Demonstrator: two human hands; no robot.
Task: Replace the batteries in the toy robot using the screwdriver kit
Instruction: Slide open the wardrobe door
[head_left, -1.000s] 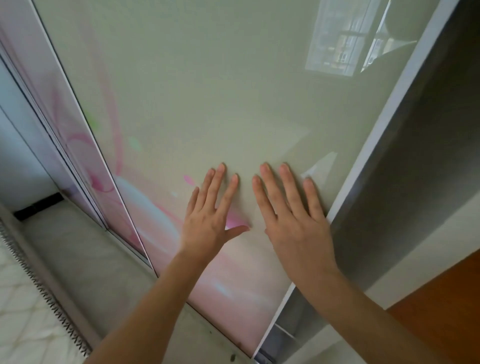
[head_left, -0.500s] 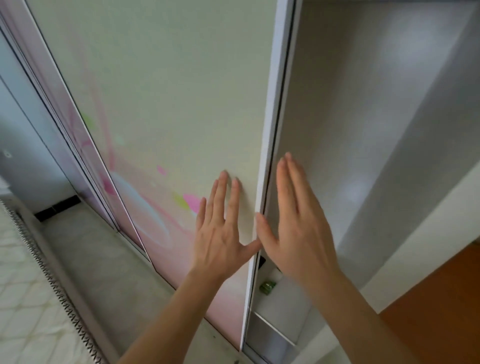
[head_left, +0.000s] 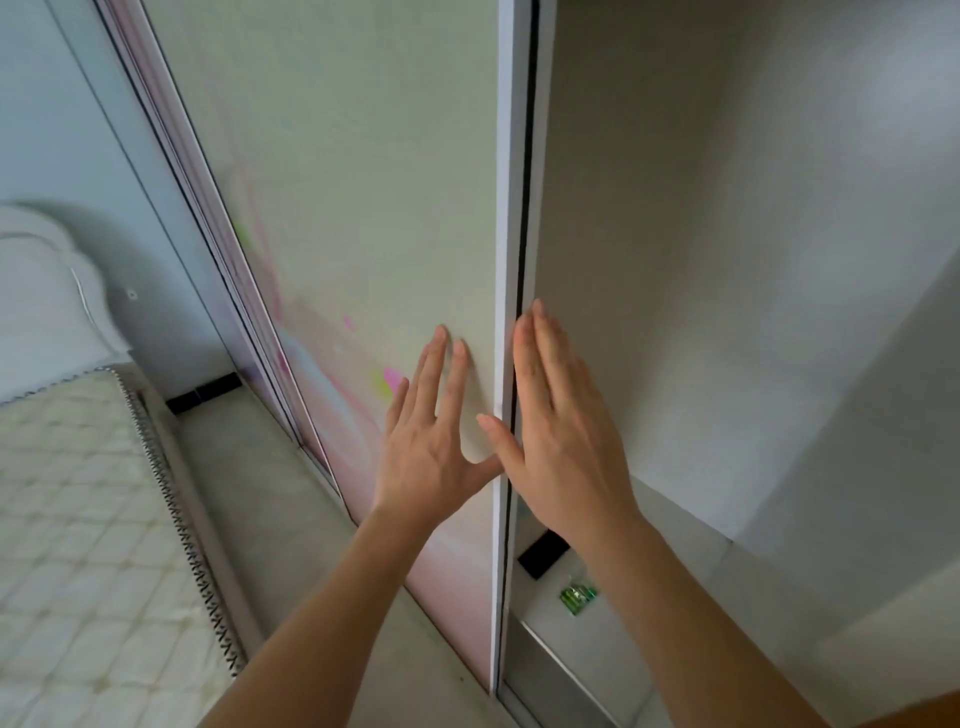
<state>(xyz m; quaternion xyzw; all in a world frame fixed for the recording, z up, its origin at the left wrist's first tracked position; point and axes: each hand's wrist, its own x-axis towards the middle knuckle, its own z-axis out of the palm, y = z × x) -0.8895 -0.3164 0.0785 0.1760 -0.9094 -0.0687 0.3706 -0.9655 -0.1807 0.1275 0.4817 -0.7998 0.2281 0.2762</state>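
A tall sliding wardrobe door (head_left: 363, 218), pale green with pink and yellow marks, stands in front of me. My left hand (head_left: 434, 431) lies flat on its panel with straight fingers. My right hand (head_left: 561, 421) is flat too, its thumb at the door's white edge frame (head_left: 506, 208) and its fingers past the edge. Behind the opened edge, on the wardrobe's floor (head_left: 623, 639), sits a small green pack (head_left: 577, 598) and a black object (head_left: 540, 557). No toy robot or screwdriver kit is in sight.
A quilted mattress (head_left: 78, 519) with a zigzag-trimmed edge lies at the lower left, with a white headboard (head_left: 47, 291) behind it. A strip of grey floor (head_left: 270, 499) runs between the bed and the door. The wardrobe's inside walls (head_left: 727, 260) are bare white.
The door has slid left under both hands, uncovering the wardrobe's inside and the green pack. My view has turned left, bringing the bed into sight.
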